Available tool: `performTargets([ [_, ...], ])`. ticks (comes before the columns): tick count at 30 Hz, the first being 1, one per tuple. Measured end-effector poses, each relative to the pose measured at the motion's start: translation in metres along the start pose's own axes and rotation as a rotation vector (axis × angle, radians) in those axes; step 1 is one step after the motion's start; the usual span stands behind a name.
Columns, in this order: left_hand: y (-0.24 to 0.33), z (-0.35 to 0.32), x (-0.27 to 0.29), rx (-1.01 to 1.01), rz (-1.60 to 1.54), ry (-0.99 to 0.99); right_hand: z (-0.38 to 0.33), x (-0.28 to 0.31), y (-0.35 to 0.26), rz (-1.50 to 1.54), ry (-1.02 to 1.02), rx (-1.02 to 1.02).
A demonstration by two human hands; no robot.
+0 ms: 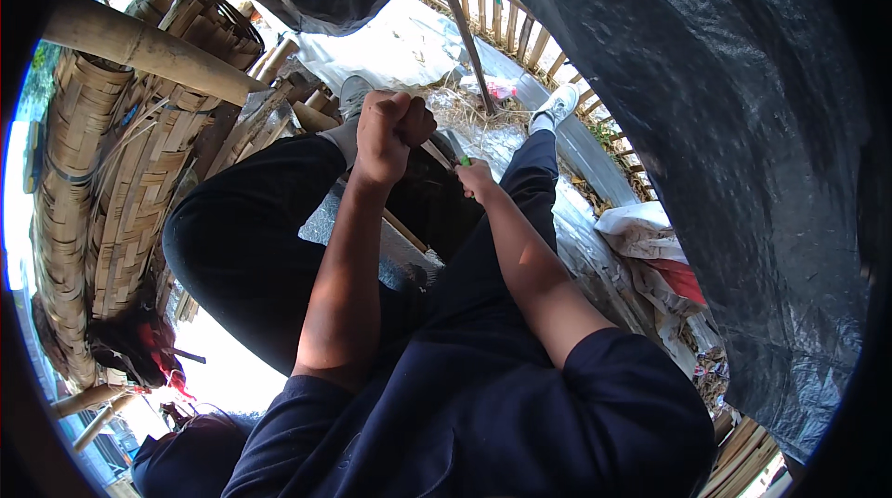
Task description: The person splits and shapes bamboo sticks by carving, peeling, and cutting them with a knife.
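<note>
My left hand [395, 131] is raised over my bent left leg, its fingers curled into a fist. What it grips, if anything, is hidden. Lower and to the right, my right hand [476, 179] is closed round the green handle of a knife [452, 147]. The knife's grey blade points up and left, toward the left fist, with a gap between them. Beneath both hands lies a dark shaded area between my legs, where details are hard to make out.
Rolled woven bamboo mats [121, 191] and a thick bamboo pole [153, 52] stand on the left. Black plastic sheeting [743, 126] hangs along the right. A thin wooden post [462, 29] rises ahead, before a slatted bamboo fence [506, 19]. White sacking [641, 229] lies at right.
</note>
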State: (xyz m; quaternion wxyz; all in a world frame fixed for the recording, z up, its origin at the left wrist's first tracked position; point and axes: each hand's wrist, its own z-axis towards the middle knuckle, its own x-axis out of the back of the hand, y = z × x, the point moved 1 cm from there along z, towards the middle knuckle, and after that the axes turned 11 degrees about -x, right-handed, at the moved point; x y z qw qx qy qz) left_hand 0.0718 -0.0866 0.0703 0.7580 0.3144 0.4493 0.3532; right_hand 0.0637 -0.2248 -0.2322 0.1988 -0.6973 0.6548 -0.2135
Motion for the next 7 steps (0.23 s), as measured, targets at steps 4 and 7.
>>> performTargets([
  [4, 0.005, -0.001, 0.006, 0.008, 0.022, 0.035, 0.008, -0.003, 0.019, -0.289, 0.041, 0.111],
  [7, 0.002, 0.004, -0.002, 0.007, 0.009, 0.022, 0.043, 0.013, 0.039, -0.442, 0.123, 0.415],
])
